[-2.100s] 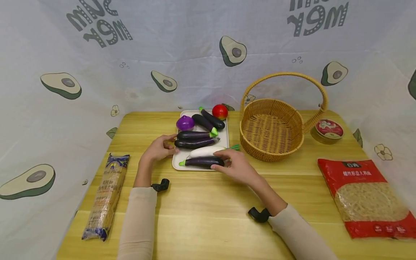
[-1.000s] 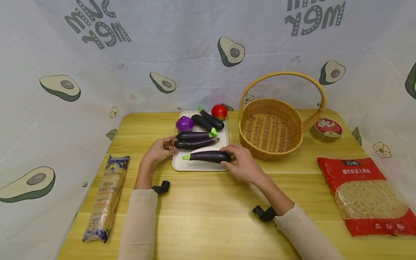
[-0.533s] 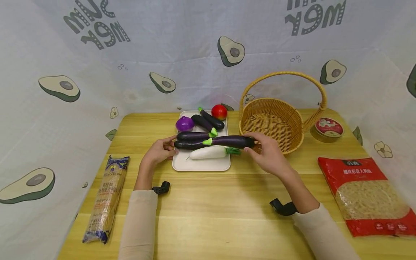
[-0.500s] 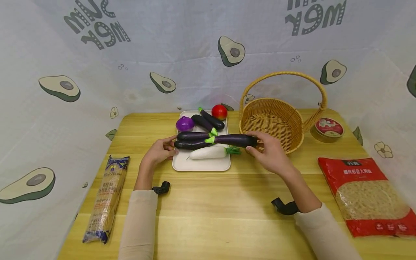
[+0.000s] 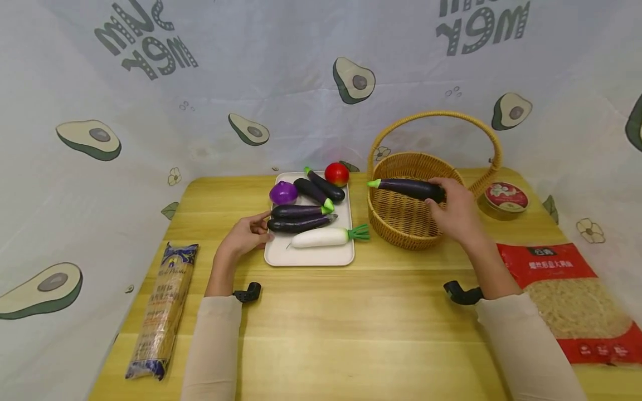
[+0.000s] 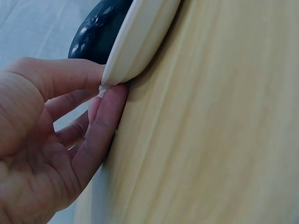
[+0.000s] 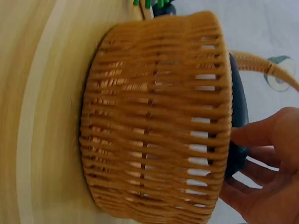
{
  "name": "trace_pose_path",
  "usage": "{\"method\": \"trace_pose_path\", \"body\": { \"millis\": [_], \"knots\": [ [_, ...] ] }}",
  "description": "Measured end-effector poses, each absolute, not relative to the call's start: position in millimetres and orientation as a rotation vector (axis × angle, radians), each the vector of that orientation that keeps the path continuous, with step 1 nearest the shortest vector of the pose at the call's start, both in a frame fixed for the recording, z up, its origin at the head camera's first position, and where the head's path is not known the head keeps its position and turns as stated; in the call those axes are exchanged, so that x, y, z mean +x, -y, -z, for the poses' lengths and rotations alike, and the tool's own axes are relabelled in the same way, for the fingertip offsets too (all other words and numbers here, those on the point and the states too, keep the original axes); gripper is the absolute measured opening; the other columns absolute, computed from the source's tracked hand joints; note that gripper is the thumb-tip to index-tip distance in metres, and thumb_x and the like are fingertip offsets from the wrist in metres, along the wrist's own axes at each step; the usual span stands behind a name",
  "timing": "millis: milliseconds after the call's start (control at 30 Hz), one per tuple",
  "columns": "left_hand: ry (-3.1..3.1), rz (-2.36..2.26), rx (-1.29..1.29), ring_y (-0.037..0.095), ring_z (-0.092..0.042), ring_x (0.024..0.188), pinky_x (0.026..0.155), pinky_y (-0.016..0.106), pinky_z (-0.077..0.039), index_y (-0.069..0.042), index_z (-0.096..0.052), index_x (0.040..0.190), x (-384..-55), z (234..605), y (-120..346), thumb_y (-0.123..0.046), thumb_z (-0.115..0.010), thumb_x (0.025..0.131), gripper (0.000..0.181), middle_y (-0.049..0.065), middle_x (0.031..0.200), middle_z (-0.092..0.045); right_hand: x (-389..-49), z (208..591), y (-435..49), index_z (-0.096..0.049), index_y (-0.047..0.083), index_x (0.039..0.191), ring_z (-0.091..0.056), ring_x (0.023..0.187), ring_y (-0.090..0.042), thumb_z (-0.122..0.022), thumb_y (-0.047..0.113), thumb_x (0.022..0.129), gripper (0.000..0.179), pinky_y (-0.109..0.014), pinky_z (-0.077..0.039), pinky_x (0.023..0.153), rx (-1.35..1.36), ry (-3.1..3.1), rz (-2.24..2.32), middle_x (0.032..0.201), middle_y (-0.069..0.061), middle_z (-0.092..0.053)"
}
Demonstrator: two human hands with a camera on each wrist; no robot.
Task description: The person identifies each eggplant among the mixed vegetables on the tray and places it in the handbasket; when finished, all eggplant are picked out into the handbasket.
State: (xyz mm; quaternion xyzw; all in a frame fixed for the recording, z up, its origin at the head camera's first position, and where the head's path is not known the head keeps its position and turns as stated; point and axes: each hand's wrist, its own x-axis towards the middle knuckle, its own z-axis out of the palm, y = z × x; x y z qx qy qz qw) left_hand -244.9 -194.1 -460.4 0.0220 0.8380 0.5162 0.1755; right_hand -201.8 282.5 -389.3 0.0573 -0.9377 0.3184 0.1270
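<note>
Stretching across the head view, a wood-grain table [image 5: 321, 317] can be read as a clock laid flat, with twelve at the far edge. Between one and two o'clock is placed a golden-brown wicker basket [image 5: 403, 240], its weave shown gapped in the right wrist view, its tall hooped handle [image 5: 436, 114] raised. Near twelve is set a white rectangular tray [image 5: 321, 259], on which a white radish [image 5: 319, 238] with green leaves, four dark eggplants [image 5: 301, 211] and a purple onion [image 5: 283, 193] are laid. Over the basket's mouth is held a long eggplant [image 5: 406, 187], glossy and nearly black, with its bright green cap pointed toward nine o'clock; whether the rim is touched cannot be told. The blunt end, toward three, is gripped by the right hand [image 5: 456, 211], thumb and fingers bent around it, the forearm slanted back toward five. By the left hand [image 5: 246, 236], the tray's edge is pinched at its nine o'clock side between thumb and fingers, the forearm angled back just past six.
</note>
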Motion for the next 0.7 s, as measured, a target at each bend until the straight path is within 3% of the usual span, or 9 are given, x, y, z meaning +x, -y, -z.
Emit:
{"method": "trace_pose_path", "body": {
  "millis": [333, 700],
  "knots": [
    [-2.372, -1.462, 0.05, 0.02, -0.05, 0.091, 0.072, 0.029, -0.057, -0.022, -0.044, 0.158, -245, 460, 194, -0.006, -0.075, 0.092, 0.075, 0.009, 0.11, -0.052, -237, 396, -301, -0.045, -0.009, 0.145, -0.046, 0.125, -0.057, -0.056, 0.004, 0.1, 0.048, -0.073, -0.041, 0.102, 0.008, 2.835, -0.921, 0.142, -0.038, -0.047],
    [-2.357, -1.49, 0.032, 0.02, -0.051, 0.094, 0.075, 0.031, -0.06, -0.025, -0.046, 0.157, -246, 463, 196, -0.006, -0.075, 0.092, 0.074, 0.008, 0.11, -0.051, -272, 409, -310, -0.036, -0.014, 0.149, -0.043, 0.124, -0.057, -0.045, 0.003, 0.099, 0.053, -0.069, -0.042, 0.1, -0.048, 2.995, -0.92, 0.141, -0.042, -0.041]
  ]
}}
